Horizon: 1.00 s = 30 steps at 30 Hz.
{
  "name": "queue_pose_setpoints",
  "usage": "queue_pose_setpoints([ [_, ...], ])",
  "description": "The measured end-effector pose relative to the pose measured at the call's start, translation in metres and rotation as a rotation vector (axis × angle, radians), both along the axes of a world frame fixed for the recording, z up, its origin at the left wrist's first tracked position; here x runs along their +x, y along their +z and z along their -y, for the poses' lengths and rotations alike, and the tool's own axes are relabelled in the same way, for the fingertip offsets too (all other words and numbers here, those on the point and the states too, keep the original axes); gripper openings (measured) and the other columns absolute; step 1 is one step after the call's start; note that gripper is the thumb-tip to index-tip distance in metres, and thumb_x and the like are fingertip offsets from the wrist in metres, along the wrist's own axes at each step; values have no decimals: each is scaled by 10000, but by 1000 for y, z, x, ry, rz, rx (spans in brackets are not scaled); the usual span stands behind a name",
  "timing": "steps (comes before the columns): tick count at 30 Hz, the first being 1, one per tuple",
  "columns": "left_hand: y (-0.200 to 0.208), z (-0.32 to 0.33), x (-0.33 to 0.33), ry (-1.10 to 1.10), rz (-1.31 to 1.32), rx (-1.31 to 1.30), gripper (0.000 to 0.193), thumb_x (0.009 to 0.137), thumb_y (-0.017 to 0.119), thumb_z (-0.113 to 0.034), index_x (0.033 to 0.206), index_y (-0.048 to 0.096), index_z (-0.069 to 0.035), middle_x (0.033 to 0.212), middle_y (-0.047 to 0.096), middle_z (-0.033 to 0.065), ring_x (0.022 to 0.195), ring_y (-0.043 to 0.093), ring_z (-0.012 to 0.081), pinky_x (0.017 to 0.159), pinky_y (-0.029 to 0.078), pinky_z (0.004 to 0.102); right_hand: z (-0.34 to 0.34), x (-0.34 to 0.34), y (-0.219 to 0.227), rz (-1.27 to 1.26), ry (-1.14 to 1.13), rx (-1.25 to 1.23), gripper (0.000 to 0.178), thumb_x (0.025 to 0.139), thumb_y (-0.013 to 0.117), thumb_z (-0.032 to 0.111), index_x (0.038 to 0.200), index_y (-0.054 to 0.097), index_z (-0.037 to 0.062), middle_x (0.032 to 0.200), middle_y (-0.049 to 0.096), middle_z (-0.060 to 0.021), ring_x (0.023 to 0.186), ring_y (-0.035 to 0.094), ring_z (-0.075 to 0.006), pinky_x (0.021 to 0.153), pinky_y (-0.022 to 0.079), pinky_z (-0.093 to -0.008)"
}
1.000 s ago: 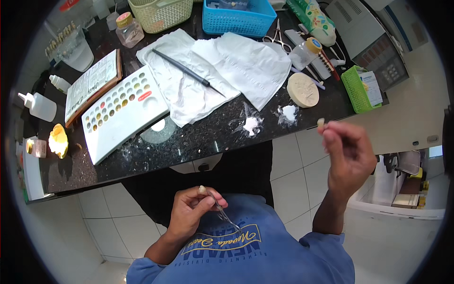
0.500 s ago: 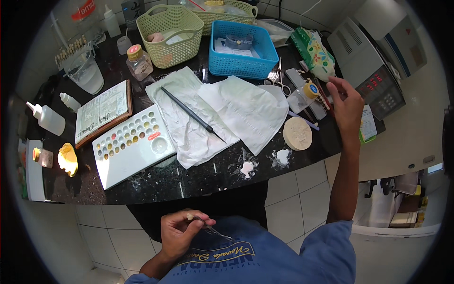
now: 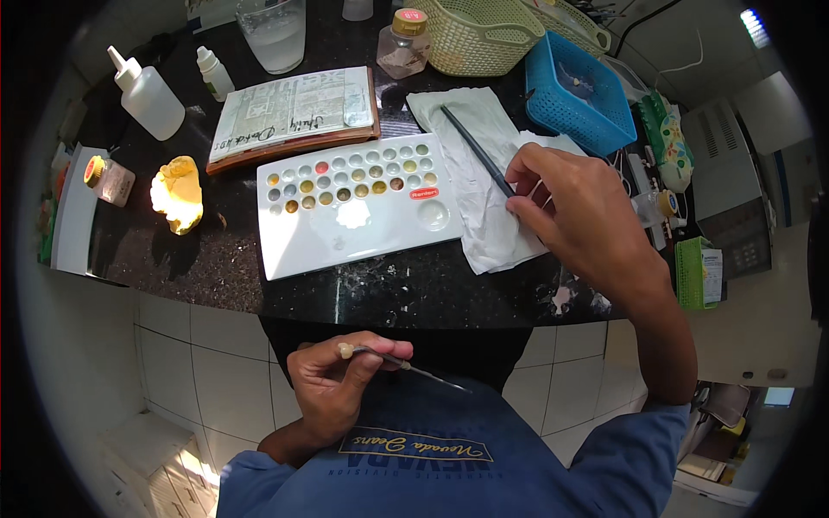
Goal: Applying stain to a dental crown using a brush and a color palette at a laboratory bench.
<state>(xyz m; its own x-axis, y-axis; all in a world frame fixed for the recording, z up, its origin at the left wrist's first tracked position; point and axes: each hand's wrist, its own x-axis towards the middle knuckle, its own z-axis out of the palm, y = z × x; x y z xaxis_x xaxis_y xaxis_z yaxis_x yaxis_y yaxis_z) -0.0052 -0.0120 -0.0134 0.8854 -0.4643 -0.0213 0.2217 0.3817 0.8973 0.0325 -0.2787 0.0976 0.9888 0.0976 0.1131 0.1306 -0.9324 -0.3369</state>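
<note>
My left hand (image 3: 328, 384), close to my shirt, pinches slender metal tweezers (image 3: 439, 378). At their near end, by my fingertips, sits a small cream tooth-shaped piece (image 3: 347, 350). Over the table my right hand (image 3: 591, 211) has thumb and fingers closing on the lower end of a dark-handled brush (image 3: 473, 147); its tip is hidden behind the fingers. The brush lies slanted across crumpled white paper towel (image 3: 496, 237). Left of the towel is a white palette (image 3: 302, 246) with rows of small coloured wells and one larger round well.
Behind the palette lies a wood-edged slab (image 3: 294, 112) with a marked pale top. Squeeze bottles (image 3: 154, 104), a yellowish cast (image 3: 177, 194) and a small jar (image 3: 110, 180) stand left. Green (image 3: 475, 43) and blue baskets (image 3: 587, 104) are at the back. White powder (image 3: 563, 298) lies near the front edge.
My right hand has come left from beside the green packet to the brush. My left hand still holds the tweezers, now turned a little. The view has swung leftward.
</note>
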Motion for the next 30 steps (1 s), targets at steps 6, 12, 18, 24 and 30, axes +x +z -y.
queue_pose_setpoints([
  [6, -1, -22, 16, 79, -53, -82, 149, 905, 572, -52, 973, 642, 61, 921, 671, 203, 889, 673, 251, 784, 568, 325, -24, 20, 15, -288, -242, 8, 249, 750, 626, 36, 978, 558, -38, 729, 607, -127, 646, 618, -228, 632, 485, -355],
  [12, 1, -27, 21, 86, -41, -83, 157, 911, 567, -76, 958, 633, 59, 912, 668, 217, 840, 682, 257, 726, 579, 320, -7, 13, 15, -143, -352, 348, 169, 781, 623, 103, 903, 573, -3, 699, 525, 0, 627, 527, -83, 580, 453, -221],
  [18, 7, -30, 21, 56, -73, -67, 142, 897, 572, -33, 972, 628, 74, 922, 665, 221, 871, 677, 259, 751, 582, 318, -34, -35, 4, 379, -82, 898, 286, 870, 565, 273, 922, 494, 1, 735, 489, -73, 600, 544, -144, 516, 449, -222],
  [24, 12, -26, 19, 89, -131, -12, 146, 895, 566, -17, 973, 618, 96, 916, 664, 222, 866, 678, 255, 753, 582, 318, -105, -37, -49, 301, 210, 1152, 203, 761, 674, 78, 899, 605, -55, 732, 625, -160, 568, 609, -186, 522, 500, -237],
  [30, 7, -30, 19, 56, -50, -24, 154, 881, 567, 34, 1017, 609, 92, 1059, 630, 211, 955, 650, 250, 788, 579, 306, -130, -28, -63, 401, 215, 1037, 197, 639, 674, -55, 832, 636, -53, 684, 641, -139, 552, 640, -203, 501, 521, -248],
])
